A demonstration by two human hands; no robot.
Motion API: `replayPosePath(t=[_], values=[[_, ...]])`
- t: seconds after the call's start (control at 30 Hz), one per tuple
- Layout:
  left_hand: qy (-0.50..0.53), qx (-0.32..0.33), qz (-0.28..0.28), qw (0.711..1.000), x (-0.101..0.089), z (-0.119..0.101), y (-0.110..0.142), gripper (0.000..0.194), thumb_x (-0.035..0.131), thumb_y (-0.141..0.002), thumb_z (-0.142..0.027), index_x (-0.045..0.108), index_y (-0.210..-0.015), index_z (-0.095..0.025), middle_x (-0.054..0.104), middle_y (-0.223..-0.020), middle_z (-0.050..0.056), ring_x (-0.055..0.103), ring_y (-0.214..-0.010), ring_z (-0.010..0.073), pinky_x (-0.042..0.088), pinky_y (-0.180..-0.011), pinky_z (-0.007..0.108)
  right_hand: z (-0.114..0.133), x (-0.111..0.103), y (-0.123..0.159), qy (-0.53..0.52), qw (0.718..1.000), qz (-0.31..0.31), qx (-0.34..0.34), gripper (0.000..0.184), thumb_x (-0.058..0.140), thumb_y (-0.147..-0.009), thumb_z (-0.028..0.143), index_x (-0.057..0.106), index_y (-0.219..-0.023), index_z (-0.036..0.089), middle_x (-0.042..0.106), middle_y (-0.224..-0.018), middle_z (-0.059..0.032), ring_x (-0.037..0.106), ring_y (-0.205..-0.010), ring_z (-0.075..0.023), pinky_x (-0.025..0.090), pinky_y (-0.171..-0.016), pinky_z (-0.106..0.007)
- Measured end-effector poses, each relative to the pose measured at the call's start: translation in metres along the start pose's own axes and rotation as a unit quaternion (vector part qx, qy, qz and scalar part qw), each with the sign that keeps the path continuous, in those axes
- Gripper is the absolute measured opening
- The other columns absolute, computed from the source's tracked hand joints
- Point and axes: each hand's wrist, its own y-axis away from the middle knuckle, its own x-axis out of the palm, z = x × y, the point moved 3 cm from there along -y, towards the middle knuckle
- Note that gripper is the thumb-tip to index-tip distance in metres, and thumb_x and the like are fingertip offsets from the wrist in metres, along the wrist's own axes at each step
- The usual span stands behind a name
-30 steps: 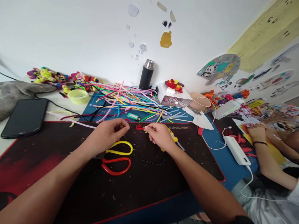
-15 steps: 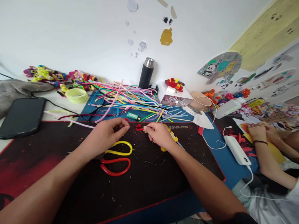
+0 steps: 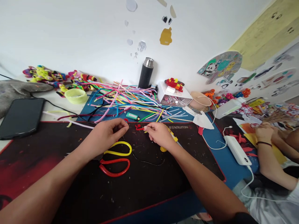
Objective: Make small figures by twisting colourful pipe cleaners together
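My left hand (image 3: 111, 133) is closed in a pinch over the black mat (image 3: 149, 186). What its fingertips hold, if anything, is too small to make out; a bit of red shows just behind them. My right hand (image 3: 158, 133) pinches a short bent red pipe cleaner (image 3: 139, 128), whose curled end points toward the left hand. Below the left hand lie scissors (image 3: 115, 168) with one yellow and one red handle; the left forearm partly covers their blades. Partly hidden behind my right wrist is a yellow tool (image 3: 164, 149).
Colourful pipe cleaners (image 3: 116, 99) pile up behind the mat. A black flask (image 3: 146, 74), a white box (image 3: 175, 96) and a green tape roll (image 3: 76, 96) stand near the wall. A phone (image 3: 21, 118) lies left. A white power bank (image 3: 238, 150) and a co-worker's hands (image 3: 265, 133) are right.
My hands hold nearly the same pose, still apart over the mat. At the right, the co-worker's hand has shifted slightly to the right.
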Motion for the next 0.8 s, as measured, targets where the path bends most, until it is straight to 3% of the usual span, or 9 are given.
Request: replayPosePath(t=[0.3,0.5,0.63,0.8], values=[[0.019,-0.017,0.001,1.0,0.0,0.003,0.0,0.036,0.063,-0.096,-0.056,0.073,-0.091,-0.023,0.071,-0.079,0.002,0.06,-0.067,0.0186,0.045,-0.062,0.028,0.003,0.002,0.001,-0.024,1.0,0.01,0.001,0.021,0.06,-0.103,0.03,0.071,-0.089,0.02,0.058,-0.05,0.0052,0.051,-0.04,-0.0108,0.037,-0.046,-0.022],[0.054,-0.052,-0.026,0.997,-0.01,0.008,-0.004,0.039,0.069,-0.091,-0.059,0.077,-0.096,-0.022,0.075,-0.085,0.004,0.065,-0.076,0.0208,0.05,-0.068,0.029,0.015,0.006,0.007,-0.137,0.989,0.035,-0.036,0.023,0.062,-0.101,0.04,0.068,-0.092,0.02,0.057,-0.052,0.007,0.047,-0.039,-0.0099,0.034,-0.042,-0.022],[0.161,-0.104,0.021,0.981,-0.017,0.013,-0.005,0.047,0.079,-0.082,-0.061,0.081,-0.106,-0.021,0.075,-0.088,0.006,0.062,-0.071,0.0191,0.05,-0.061,0.028,0.028,0.015,0.008,-0.188,0.977,0.057,-0.088,0.028,0.064,-0.099,0.047,0.067,-0.093,0.02,0.057,-0.053,0.0076,0.047,-0.039,-0.0091,0.033,-0.043,-0.022],[0.317,-0.132,0.067,0.937,-0.019,0.017,-0.003,0.048,0.09,-0.077,-0.053,0.084,-0.112,-0.019,0.073,-0.086,0.006,0.054,-0.064,0.013,0.055,-0.062,0.028,0.046,0.023,0.006,-0.221,0.965,0.081,-0.116,0.03,0.064,-0.098,0.049,0.068,-0.092,0.019,0.056,-0.051,0.008,0.045,-0.039,-0.0086,0.03,-0.043,-0.022]])
